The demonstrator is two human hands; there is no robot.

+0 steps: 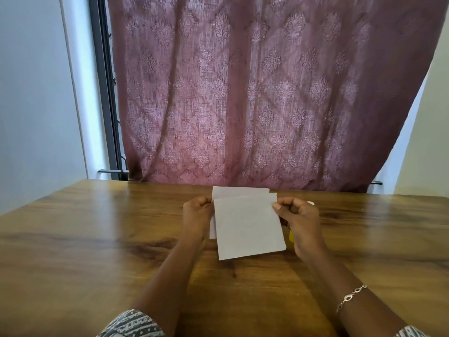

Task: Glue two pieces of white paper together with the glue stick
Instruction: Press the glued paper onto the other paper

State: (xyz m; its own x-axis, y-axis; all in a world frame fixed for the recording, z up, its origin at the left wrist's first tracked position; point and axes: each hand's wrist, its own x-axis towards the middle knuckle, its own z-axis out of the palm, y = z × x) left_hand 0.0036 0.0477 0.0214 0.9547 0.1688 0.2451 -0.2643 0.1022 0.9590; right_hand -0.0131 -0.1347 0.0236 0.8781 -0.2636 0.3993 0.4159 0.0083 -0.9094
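Two white paper pieces are held over the wooden table (97,239). The front paper (247,227) lies tilted over the back paper (239,191), whose top edge and left strip show behind it. My left hand (196,220) pinches the left edges of the papers. My right hand (300,224) pinches the front paper's upper right corner. A yellow glue stick (290,235) lies on the table, mostly hidden behind my right hand; a white bit (311,203) shows past the knuckles.
A maroon patterned curtain (267,93) hangs behind the table's far edge. A dark window frame (107,93) and pale wall stand at the left. A bracelet (351,296) circles my right wrist.
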